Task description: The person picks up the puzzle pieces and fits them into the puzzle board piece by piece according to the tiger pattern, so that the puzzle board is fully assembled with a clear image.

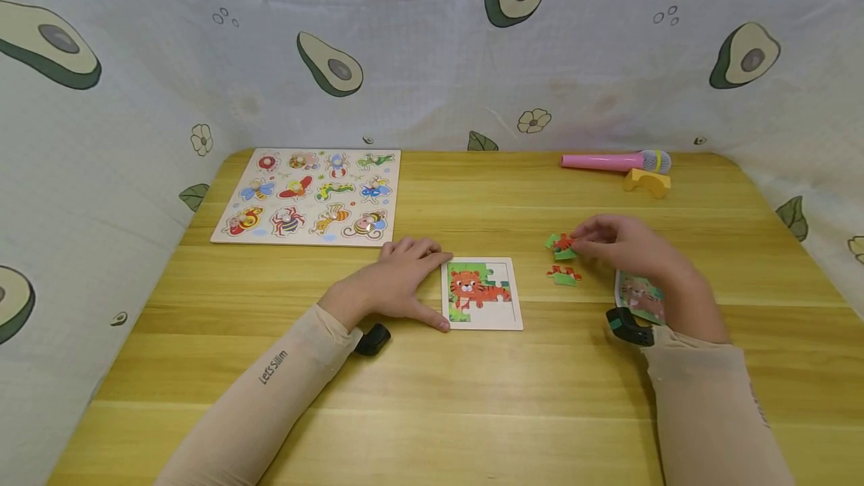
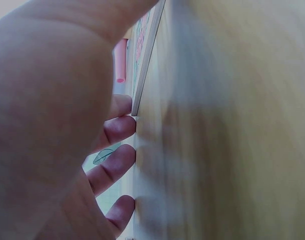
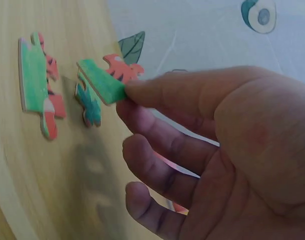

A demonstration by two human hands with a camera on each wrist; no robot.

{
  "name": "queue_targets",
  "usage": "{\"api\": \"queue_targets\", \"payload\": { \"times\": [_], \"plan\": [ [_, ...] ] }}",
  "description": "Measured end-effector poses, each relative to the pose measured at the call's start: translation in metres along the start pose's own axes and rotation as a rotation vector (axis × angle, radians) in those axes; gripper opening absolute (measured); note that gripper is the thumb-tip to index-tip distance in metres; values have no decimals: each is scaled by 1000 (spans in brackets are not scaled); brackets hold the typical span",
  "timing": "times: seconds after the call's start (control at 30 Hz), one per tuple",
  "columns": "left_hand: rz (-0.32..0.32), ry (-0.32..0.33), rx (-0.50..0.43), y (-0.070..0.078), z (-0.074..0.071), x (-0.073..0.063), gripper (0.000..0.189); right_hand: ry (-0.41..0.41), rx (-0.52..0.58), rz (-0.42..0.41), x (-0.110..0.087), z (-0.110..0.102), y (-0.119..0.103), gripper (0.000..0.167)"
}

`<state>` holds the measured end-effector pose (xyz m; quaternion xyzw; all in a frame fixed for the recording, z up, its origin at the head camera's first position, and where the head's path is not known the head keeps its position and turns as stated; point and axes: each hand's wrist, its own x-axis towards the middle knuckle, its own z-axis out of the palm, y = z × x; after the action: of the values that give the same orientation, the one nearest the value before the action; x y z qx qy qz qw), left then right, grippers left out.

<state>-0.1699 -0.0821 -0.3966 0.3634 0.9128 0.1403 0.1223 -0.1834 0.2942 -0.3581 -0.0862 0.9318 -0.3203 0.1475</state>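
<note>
A small jigsaw tray with a white frame lies at mid-table, holding a partly assembled orange tiger on green. My left hand rests at its left side, fingers spread, with thumb and index fingertip at the frame's corners. In the left wrist view, fingertips meet the tray's edge. To the right of the tray, my right hand pinches a green and orange jigsaw piece between thumb and index finger, raised above the table. Loose beside it are a teal-green piece and a longer green and red piece.
A tiger picture card lies partly beneath the right wrist. The wooden insect peg board occupies the back left. A pink toy microphone and a yellow arched block sit at the back right, before the avocado-print cloth.
</note>
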Motion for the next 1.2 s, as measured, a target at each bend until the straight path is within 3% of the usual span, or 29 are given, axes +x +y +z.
{"api": "queue_targets", "payload": {
  "times": [0.4, 0.53, 0.7, 0.87, 1.2],
  "plan": [
    [-7, -9, 5, -1, 0, 1, 112, -170, 183, -146, 7, 19, -30, 18],
    [-12, -13, 4, -1, 0, 1, 112, -288, 227, -208, 11, 27, -37, 14],
    [-17, -17, 9, -1, 1, 0, 113, -419, 194, -238, 15, 38, -44, 10],
    [-15, -19, 9, -1, 1, 1, 112, -466, 148, -198, 17, 48, -48, 8],
    [-12, -12, 11, -1, 1, 1, 112, -476, 102, -190, 15, 51, -57, 6]
  ]
}}
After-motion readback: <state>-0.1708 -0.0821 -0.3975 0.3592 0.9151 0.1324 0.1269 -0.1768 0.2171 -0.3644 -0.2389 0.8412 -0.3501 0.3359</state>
